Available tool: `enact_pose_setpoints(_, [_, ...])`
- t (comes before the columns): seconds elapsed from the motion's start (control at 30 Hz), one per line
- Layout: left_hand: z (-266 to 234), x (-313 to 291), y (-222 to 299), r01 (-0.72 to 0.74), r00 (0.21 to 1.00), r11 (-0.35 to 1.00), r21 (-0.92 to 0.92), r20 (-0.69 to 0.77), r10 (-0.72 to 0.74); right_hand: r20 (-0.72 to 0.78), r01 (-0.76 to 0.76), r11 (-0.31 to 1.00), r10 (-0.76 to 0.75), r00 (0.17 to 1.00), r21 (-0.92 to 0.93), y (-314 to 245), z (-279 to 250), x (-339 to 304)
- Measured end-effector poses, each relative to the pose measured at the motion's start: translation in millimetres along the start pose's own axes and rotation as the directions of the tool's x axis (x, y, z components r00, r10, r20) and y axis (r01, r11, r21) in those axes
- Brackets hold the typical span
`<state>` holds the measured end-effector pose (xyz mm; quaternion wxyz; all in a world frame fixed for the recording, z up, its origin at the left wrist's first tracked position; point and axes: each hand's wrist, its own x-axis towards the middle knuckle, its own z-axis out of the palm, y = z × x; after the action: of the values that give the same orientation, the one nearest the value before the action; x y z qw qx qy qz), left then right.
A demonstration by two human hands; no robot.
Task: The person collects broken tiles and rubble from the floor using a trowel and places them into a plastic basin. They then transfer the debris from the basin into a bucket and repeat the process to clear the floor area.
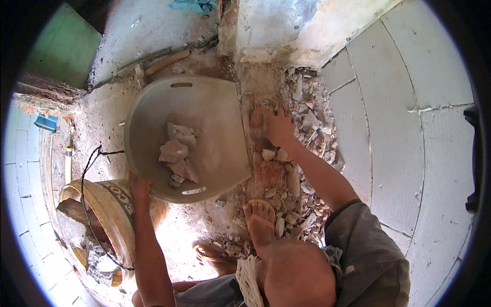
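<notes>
A green board (64,48) is leaning at the top left corner. A small blue box (46,123) is sitting at the left edge, maybe plastic. Pale wall blocks (409,102) are standing on the right.

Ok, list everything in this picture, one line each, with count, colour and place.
basin: one, grey plastic, centre, on the dusty floor
rubble chunks: several, grey, inside the basin
rubble pile: one, grey and reddish, right of the basin by the wall
block wall: one, pale grey, right side
bucket: one, tan with a patterned band, lower left, debris inside
black wire: one, looping over the bucket
blue object: one, far left
wooden handle: one, brown, above the basin
feet in sandals: two, lower centre
left hand: on the basin's near rim
right hand: on the rubble pile
</notes>
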<state>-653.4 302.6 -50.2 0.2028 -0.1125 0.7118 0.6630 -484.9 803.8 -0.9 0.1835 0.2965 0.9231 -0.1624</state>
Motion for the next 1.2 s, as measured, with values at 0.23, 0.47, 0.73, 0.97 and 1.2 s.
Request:
enact_pose_setpoints(0.23, [31,-13,34,-0.007,0.995,0.966,0.258,-0.097,0.034,0.048,0.168,0.868,-0.214,0.976,0.468,-40,-58,-6])
enact_pose_setpoints(0.47, [13,1,11,-0.023,0.995,0.972,0.232,-0.089,0.045,-0.274,0.565,0.703,-0.495,0.825,0.433,-36,-47,-54])
enact_pose_setpoints(0.73, [-28,33,-42,-0.081,0.994,0.995,0.058,-0.067,0.085,0.045,0.631,0.728,-0.645,0.763,-0.267,55,30,-76])
enact_pose_setpoints(0.97, [-23,33,-55,-0.135,0.982,0.966,0.221,-0.099,0.16,0.061,0.543,0.839,-0.54,0.839,-0.039,60,26,-41])
enact_pose_setpoints(1.2, [27,-7,13,-0.037,0.974,0.897,0.441,-0.186,0.131,-0.204,0.276,0.277,-0.261,0.944,0.92,-75,-35,-63])
